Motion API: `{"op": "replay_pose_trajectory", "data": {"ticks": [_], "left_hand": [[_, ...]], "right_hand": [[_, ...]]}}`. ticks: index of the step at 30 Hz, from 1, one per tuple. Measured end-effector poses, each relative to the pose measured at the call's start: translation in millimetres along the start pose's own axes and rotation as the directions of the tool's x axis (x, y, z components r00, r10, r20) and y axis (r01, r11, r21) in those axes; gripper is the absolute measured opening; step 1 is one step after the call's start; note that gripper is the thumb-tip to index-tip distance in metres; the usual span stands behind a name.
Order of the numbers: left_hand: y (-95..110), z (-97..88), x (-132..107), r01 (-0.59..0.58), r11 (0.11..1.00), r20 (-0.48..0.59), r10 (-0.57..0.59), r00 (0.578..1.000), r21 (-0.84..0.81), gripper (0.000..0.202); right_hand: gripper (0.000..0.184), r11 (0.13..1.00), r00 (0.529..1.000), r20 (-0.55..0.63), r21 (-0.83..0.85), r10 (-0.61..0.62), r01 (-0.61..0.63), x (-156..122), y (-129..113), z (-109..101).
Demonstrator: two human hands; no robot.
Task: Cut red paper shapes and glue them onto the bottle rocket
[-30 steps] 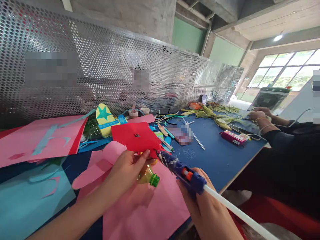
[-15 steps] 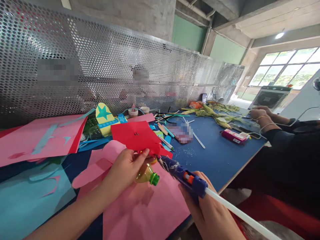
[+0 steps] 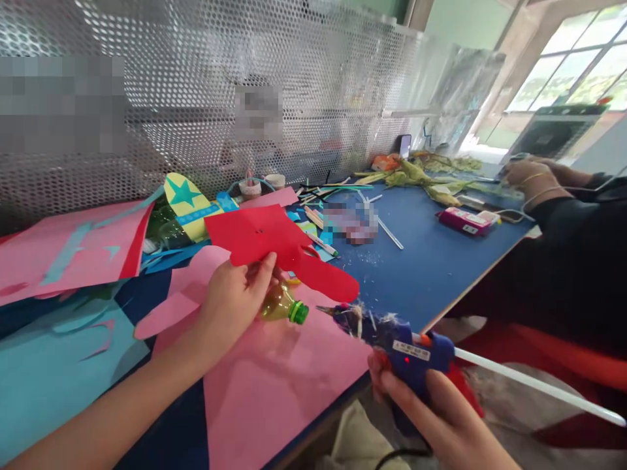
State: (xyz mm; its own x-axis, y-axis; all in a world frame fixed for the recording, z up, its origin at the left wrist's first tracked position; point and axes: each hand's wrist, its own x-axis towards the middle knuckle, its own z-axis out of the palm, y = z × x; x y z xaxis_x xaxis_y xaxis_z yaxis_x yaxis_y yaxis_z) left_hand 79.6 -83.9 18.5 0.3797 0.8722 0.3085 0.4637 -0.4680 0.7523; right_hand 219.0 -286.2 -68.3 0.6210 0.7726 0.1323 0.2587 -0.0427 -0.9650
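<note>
Left grip (image 3: 230, 303) closed on bottle (image 3: 281, 307), with red paper (image 3: 274, 238) lying over it, held just above pink sheet (image 3: 279, 385) on blue surface (image 3: 421, 274). Right grip (image 3: 431, 411) closed on glue gun (image 3: 406, 343) at the surface's near edge, nozzle aimed toward the bottle's cap but apart from it. White stick (image 3: 533, 385) juts from the gun's back.

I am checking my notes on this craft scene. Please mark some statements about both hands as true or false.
1. The left hand holds a small bottle with a green cap. True.
2. The right hand holds scissors. False: it grips a blue glue gun.
3. The gun's nozzle touches the red paper. False: a gap shows between them.
4. A white glue stick juts from the gun's back. True.
</note>
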Motion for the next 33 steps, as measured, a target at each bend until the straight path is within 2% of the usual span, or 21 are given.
{"op": "replay_pose_trajectory", "data": {"ticks": [4, 8, 11, 15, 24, 28, 33], "left_hand": [[-2.5, 3.6, -0.7, -0.043, 0.998, 0.002, 0.043, 0.999, 0.043, 0.031], [-6.4, 3.1, 1.0, -0.016, 0.99, -0.021, 0.019, 1.0, 0.142, 0.033], [-7.3, 2.7, 3.3, -0.027, 0.993, 0.012, 0.026, 1.0, 0.115, 0.03], [-4.5, 3.1, 5.2, -0.044, 0.998, 0.04, 0.042, 0.998, 0.041, 0.028], [-4.9, 2.0, 4.1, 0.011, 0.994, 0.02, -0.013, 1.0, 0.106, 0.033], [-4.2, 1.9, 4.0, 0.055, 0.985, -0.008, -0.054, 0.999, 0.161, 0.035], [-1.7, 1.7, 4.5, 0.033, 0.987, -0.008, -0.032, 0.999, 0.159, 0.034]], "right_hand": [[0.039, 0.997, 0.996, 0.059, 0.001, -0.071, 0.071, -4.0, 6.9, 2.2], [0.029, 0.976, 0.975, 0.114, -0.087, -0.189, 0.199, 1.6, 1.7, 2.7], [0.029, 0.96, 0.958, 0.164, -0.117, -0.235, 0.255, 4.7, -2.5, 3.4], [0.03, 0.96, 0.955, 0.199, -0.13, -0.218, 0.246, 5.1, -2.5, 3.1], [0.025, 0.948, 0.948, 0.179, -0.131, -0.265, 0.29, 7.6, -4.2, 4.3], [0.027, 0.956, 0.957, 0.177, -0.144, -0.231, 0.257, 5.9, -3.9, 6.4], [0.03, 0.957, 0.96, 0.157, -0.144, -0.23, 0.253, 7.2, -4.4, 7.2]]}}
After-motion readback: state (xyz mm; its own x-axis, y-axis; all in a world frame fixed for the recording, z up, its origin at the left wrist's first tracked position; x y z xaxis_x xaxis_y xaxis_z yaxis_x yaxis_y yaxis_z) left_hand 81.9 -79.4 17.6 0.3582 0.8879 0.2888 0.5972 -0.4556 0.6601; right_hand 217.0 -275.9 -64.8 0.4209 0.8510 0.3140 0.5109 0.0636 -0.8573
